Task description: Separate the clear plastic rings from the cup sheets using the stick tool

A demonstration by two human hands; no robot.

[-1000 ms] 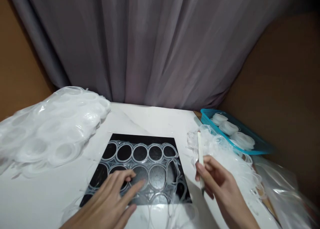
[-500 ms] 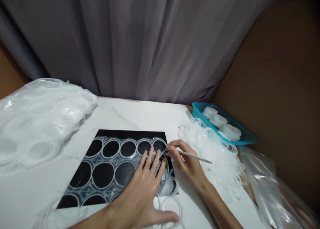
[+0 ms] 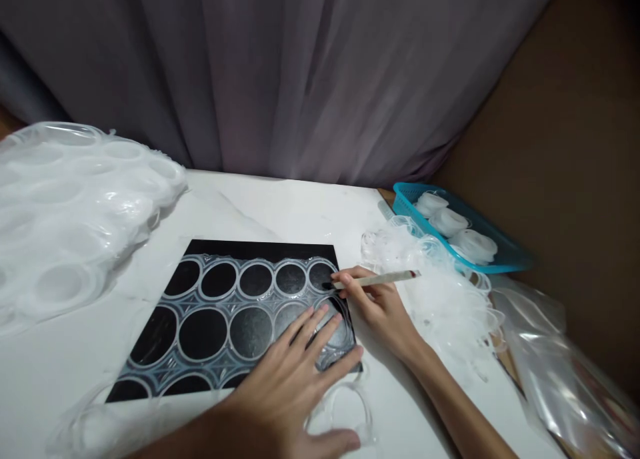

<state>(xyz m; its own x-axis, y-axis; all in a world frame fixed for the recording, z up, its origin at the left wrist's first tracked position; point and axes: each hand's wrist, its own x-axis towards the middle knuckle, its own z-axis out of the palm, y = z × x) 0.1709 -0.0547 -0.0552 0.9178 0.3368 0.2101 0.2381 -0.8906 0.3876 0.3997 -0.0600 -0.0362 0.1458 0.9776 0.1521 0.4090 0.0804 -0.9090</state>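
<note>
On a black board (image 3: 260, 251) lies a translucent plastic sheet (image 3: 233, 307) with rows of round rings moulded in it. My left hand (image 3: 295, 372) rests on the sheet's right part, fingers spread and flat. Between the fingers of my right hand (image 3: 375, 305) is a slim, pale, pen-like tool (image 3: 383, 279), its point touching or just over the ring at the top right corner. What kind of tip it has is too small to make out. Below my left hand, loose clear ring edging (image 3: 350, 409) hangs past the board onto the table.
A pile of white, curly ring offcuts (image 3: 430, 292) lies to the right. Behind it stands a blue basket (image 3: 500, 265) with stacks of white discs. Clear plastic bags (image 3: 560, 359) lie at far right. A bulky heap of ringed sheets (image 3: 85, 219) covers the left. A grey curtain (image 3: 280, 79) hangs behind the white table (image 3: 240, 209).
The tool has swung in my right hand, its rear end now higher. My left hand has shifted slightly down and right over the sheet. The camera view has tilted a little.
</note>
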